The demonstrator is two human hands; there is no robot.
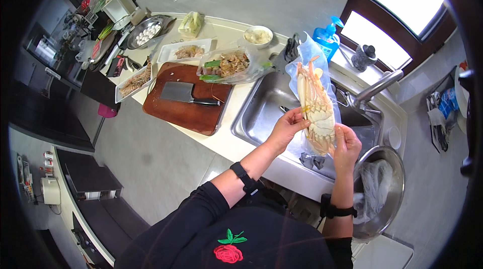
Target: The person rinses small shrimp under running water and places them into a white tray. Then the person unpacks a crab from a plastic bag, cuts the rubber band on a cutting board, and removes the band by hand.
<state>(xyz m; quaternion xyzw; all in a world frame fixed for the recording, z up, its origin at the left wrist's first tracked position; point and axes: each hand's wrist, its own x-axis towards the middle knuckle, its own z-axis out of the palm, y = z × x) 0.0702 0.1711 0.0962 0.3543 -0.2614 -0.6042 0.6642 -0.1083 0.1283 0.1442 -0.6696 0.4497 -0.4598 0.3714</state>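
Note:
A pale crab (320,118), belly up, hangs over the stainless steel sink (264,99) with a bluish clear plastic bag (298,61) around or behind it. I cannot tell whether the crab lies fully inside the bag. My left hand (288,127) pinches its left edge between thumb and fingers. On the opposite edge, my right hand (345,142) grips it lower down. Left of the sink, a cleaver (181,91) with a black handle rests flat on a brown wooden cutting board (166,114).
Beside the board are a clear bag of shellfish pieces and scallions (230,63), shrimp trays (160,56) and a white bowl (258,36). A steel faucet (381,84) and a blue pump bottle (326,41) stand behind the sink. A large metal basin (398,201) holds plastic at the right.

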